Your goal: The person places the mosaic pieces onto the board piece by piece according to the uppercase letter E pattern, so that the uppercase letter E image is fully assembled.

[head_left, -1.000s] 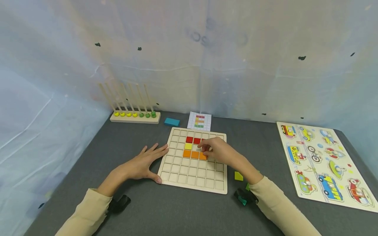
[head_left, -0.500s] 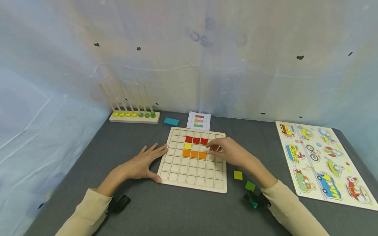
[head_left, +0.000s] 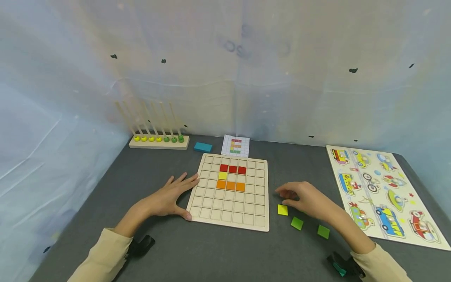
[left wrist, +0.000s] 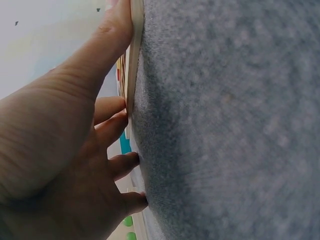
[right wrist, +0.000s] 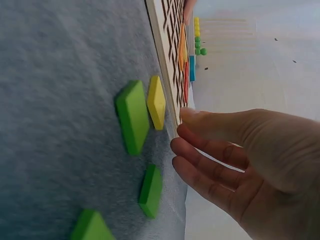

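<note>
A square wooden grid board [head_left: 225, 213] lies on the dark table. Three red tiles [head_left: 233, 169], one yellow tile and three orange tiles [head_left: 230, 186] sit in its cells. My left hand [head_left: 167, 199] rests at the board's left edge with fingers spread, and the left wrist view shows the thumb along that edge. To the right of the board, my right hand [head_left: 305, 199] hovers just above a loose yellow tile [head_left: 282, 210], its fingers loosely bent and holding nothing. Loose green tiles [head_left: 297, 223] lie nearer to me, one partly hidden by the right wrist camera.
A pattern card [head_left: 244, 152] lies behind the board, with a blue block [head_left: 202, 147] to its left. Farther left stands a bead rack [head_left: 159, 143] with upright rods. A vehicle puzzle board [head_left: 366, 203] lies on the right. A hanging sheet [head_left: 282, 113] borders the table's back.
My right hand has moved off the board, right and toward me, to above the loose yellow tile. More loose green tiles are uncovered. The left hand has stayed at the board's edge.
</note>
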A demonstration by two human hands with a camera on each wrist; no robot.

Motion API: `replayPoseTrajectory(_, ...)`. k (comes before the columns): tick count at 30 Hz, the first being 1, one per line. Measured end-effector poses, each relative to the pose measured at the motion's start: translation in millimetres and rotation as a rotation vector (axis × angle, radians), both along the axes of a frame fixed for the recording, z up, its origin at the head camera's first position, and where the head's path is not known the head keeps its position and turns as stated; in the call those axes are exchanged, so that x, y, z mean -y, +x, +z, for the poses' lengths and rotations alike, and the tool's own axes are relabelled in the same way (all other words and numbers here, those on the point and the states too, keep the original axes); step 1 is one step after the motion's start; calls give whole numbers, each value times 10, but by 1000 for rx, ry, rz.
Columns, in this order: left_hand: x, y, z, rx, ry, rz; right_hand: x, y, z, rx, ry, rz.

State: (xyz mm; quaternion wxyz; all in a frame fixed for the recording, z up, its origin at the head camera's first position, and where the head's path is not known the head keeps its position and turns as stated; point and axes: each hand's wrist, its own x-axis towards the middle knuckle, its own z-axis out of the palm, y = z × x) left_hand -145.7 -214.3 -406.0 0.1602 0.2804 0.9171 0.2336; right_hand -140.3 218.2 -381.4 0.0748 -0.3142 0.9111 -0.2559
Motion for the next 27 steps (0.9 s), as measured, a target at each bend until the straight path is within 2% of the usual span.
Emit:
replayPoseTrajectory(9, 7, 10, 21, 5, 3, 8, 40, 76, -29, 146, -35, 53)
replayPoseTrajectory(17, 9, 9, 5, 3, 5, 1, 59, 81, -24, 101, -29, 52)
replayPoseTrajectory(22, 6, 5, -1, -8, -1, -2, 93, 19, 22, 78, -46, 56)
replayPoseTrajectory(27, -7, 5, 2, -9, -5, 0, 235, -66, 94, 15, -59, 56)
